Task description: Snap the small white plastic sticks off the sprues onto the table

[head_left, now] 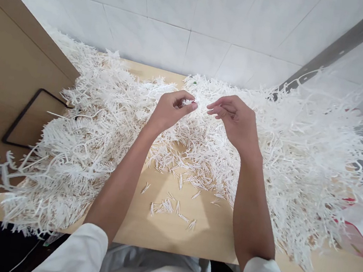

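My left hand (pixel 175 107) is closed, thumb and fingers around a small white branched plastic piece (pixel 186 103); part of it is hidden by the fingers. A short way to its right, my right hand (pixel 231 116) hovers with fingers bent and tips a little apart; I see nothing held in it. Under both hands lies a heap of short white plastic pieces (pixel 213 155). Several loose white pieces (pixel 166 206) are scattered on the wooden table (pixel 179 234) nearer to me.
Large tangled piles of white branched plastic rise on the left (pixel 84 139) and right (pixel 313 175). A brown board with a black metal loop (pixel 18 119) stands at far left. A tiled wall (pixel 165 18) backs the table. A pink-and-clear plastic bag (pixel 362 233) lies at right.
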Available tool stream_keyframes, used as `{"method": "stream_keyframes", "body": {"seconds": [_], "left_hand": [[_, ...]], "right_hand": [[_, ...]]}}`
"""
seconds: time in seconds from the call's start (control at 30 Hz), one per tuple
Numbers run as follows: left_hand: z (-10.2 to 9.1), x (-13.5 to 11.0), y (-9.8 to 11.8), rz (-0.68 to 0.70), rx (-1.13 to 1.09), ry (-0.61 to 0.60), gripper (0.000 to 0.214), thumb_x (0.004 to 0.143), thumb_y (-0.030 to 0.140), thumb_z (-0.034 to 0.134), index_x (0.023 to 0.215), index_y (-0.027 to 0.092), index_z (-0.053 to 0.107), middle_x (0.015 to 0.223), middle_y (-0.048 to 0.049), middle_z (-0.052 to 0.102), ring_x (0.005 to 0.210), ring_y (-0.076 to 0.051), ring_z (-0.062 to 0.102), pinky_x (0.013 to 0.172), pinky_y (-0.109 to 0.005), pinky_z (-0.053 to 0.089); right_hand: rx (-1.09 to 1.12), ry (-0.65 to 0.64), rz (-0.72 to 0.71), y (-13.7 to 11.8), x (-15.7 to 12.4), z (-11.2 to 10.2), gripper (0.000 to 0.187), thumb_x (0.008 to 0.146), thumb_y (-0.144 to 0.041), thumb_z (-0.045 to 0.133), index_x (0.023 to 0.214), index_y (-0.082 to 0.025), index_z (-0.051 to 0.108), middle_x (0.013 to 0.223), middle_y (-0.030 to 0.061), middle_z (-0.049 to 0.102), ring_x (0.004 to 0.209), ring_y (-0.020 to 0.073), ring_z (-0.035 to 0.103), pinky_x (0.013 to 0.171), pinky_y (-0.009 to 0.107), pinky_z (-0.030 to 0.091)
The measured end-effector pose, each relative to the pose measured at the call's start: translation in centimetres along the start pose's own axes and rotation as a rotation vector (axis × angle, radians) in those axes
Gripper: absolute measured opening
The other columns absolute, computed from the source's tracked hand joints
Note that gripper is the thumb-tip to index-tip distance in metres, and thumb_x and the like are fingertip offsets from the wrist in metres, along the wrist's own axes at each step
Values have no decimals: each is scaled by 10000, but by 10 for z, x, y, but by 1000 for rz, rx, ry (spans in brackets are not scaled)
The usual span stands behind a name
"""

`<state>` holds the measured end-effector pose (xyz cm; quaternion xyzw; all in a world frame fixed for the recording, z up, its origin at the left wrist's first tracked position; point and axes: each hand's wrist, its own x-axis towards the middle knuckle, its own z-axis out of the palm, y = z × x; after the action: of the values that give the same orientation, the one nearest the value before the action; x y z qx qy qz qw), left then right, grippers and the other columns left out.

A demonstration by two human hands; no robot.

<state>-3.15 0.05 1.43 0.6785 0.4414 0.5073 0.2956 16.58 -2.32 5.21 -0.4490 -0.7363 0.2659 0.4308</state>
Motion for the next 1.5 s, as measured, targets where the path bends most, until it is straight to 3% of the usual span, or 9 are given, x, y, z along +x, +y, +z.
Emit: {"method": "stream_keyframes", "body": {"seconds": [0.13,0.27,0.43,0.57,0.67,0.93,1.1,1.37,1.5], "left_hand": [[0,0,2,-3,-6,-32,291,755,477,680,864,207,690,642,19,550,558,-71,406,536,-223,344],[0,0,2,-8,0,-38,287,751,476,684,862,211,693,622,23,526,550,-71,398,535,-225,339],[-2,-1,3,-14,4,-30,294,753,483,680,860,210,690,623,23,524,551,-70,401,532,-223,337],[-2,-1,4,-18,10,-39,291,752,482,681,863,212,691,620,27,526,550,-69,405,538,-224,343],[-2,0,4,-21,10,-50,283,751,476,684,853,212,689,626,27,538,553,-69,410,545,-225,353],[0,-4,15,13,23,-124,289,770,485,658,865,214,688,693,15,618,561,-71,418,545,-225,362],[3,-7,20,65,44,-230,331,817,520,588,823,207,697,787,-4,682,624,-74,486,589,-231,372],[5,-5,17,-60,-106,-252,215,823,407,617,839,204,686,619,25,543,515,-60,409,490,-224,325],[5,-5,16,-101,-207,-199,198,798,398,647,826,202,649,630,22,532,527,-64,456,478,-213,358]], "right_hand": [[-60,53,37,1,0,-2,291,853,-512,557,931,-234,583,722,-13,676,661,124,650,654,294,521],[-160,61,-34,2,2,-5,264,851,-480,580,849,-224,646,765,-4,658,669,113,617,653,287,496],[-162,71,-70,-5,0,-5,317,799,-483,649,1028,-266,618,681,-46,613,606,101,570,616,274,476],[-159,73,-70,-10,-3,-3,283,760,-487,689,824,-217,636,617,-40,601,559,93,543,581,271,457],[-186,50,-94,-12,-3,-5,255,816,-460,636,787,-208,664,679,-15,647,598,101,569,627,287,476],[-224,-28,-60,-3,0,-3,360,848,-539,552,1049,-265,671,1081,42,688,883,166,640,732,322,509],[-178,-41,-50,5,3,8,400,780,-617,585,869,-238,680,879,24,697,804,150,626,689,295,483],[-137,55,-128,2,3,13,353,833,-577,546,807,-233,625,824,4,636,767,125,579,648,275,441],[-81,155,-54,1,3,13,362,854,-590,498,951,-266,627,824,-2,644,724,121,598,644,277,469]]}}
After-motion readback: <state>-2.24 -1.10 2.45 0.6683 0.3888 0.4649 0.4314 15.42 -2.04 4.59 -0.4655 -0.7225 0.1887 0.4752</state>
